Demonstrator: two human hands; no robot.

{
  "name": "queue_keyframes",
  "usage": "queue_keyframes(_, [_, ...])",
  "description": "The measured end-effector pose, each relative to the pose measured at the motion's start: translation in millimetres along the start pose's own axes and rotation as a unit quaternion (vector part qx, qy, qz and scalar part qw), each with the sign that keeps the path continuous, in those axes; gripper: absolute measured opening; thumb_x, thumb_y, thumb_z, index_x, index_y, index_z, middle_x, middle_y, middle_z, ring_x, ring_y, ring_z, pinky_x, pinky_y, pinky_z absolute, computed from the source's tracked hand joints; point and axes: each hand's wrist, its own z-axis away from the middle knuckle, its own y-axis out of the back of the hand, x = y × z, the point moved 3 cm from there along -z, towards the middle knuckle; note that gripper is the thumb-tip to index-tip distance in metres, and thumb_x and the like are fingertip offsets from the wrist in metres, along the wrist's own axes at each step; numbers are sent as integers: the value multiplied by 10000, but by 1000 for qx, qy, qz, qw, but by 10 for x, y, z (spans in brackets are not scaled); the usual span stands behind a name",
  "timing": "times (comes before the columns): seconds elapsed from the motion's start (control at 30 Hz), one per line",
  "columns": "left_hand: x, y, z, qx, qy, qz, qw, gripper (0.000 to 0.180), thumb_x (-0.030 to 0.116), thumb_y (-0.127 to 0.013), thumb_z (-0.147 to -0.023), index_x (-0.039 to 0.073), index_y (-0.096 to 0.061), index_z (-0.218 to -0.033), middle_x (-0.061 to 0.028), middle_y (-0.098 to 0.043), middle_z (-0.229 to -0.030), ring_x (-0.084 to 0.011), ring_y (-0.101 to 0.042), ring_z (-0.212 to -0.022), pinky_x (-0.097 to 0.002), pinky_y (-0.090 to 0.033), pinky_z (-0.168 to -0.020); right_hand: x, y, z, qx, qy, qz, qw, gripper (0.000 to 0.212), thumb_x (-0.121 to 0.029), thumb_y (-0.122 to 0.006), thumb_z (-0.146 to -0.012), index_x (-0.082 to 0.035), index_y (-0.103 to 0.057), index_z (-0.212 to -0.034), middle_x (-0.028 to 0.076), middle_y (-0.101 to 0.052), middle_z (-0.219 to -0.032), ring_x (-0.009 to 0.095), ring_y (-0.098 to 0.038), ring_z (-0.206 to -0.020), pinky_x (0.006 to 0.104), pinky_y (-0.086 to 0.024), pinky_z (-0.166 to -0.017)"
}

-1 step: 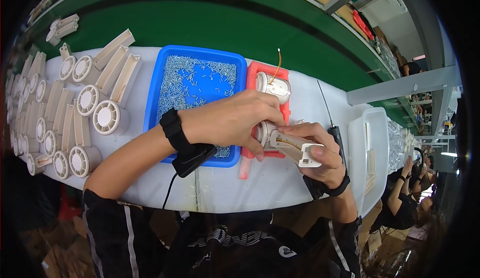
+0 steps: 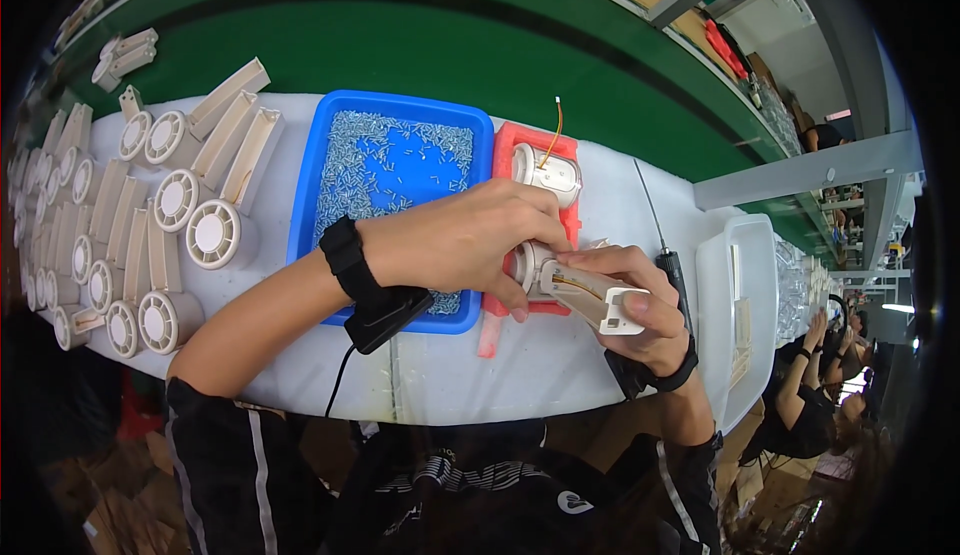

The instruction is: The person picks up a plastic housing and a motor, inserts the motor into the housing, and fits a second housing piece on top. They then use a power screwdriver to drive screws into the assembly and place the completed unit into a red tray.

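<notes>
A white fan-like housing (image 2: 585, 297) lies with its round head in the lower part of a red fixture (image 2: 489, 338), its hollow handle pointing to the lower right. A brown-yellow wire runs inside the handle. My left hand (image 2: 478, 238) curls over the round head, thumb and fingers on either side, hiding part of it. Around the handle's end my right hand (image 2: 650, 307) is closed, thumb on top. A second white round head (image 2: 558, 177) sits in the upper part of the fixture, with a thin wire (image 2: 557, 127) standing up from it.
Left of the fixture stands a blue tray (image 2: 305, 190) of small screws (image 2: 345, 160). Many finished-looking white housings (image 2: 215, 235) cover the table's left side. Right of my hands lie an electric screwdriver (image 2: 668, 267) and a white bin (image 2: 765, 285). A green belt (image 2: 400, 40) runs behind; co-workers (image 2: 800, 385) sit at right.
</notes>
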Motion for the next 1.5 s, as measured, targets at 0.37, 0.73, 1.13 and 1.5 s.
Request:
queue_keyframes(0.37, [22,59,13,-9,12,11,1000,575,66,-945,-561,14,-744,-1097,-144,-731,-1094,-338,-711,-973,-406,-575,-861,48,75,-175,-56,-21,23,998,675,-31,-901,-736,-219,-533,-1270,181,-723,-1135,310,-751,-954,504,-589,-942])
queue_keyframes(0.73, [97,70,-7,5,-4,-33,999,544,133,-949,-617,-7,-730,-1094,-146,-728,-1147,-342,-693,-1059,-411,-560,-898,6,24,351,190,-134,35,972,691,-102,-885,-753,-128,-592,-1379,182,-692,-1268,321,-726,-1079,473,-555,-982])
queue_keyframes(1.13, [-6,367,-99,242,90,-139,956,295,142,-819,-845,-10,-722,-1078,-132,-721,-1101,-316,-672,-1009,-385,-536,-863,102,461,829,87,-409,112,901,628,-50,-785,-890,-60,-524,-1461,152,-635,-1266,234,-703,-1051,396,-580,-885])
queue_keyframes(1.5, [-226,258,-238,218,96,-82,968,148,104,-754,-899,6,-750,-1010,-132,-735,-1017,-288,-665,-919,-381,-529,-816,643,785,272,418,-236,-419,771,465,-9,-643,-993,14,-479,-1428,218,-509,-1476,296,-728,-1018,429,-635,-867])
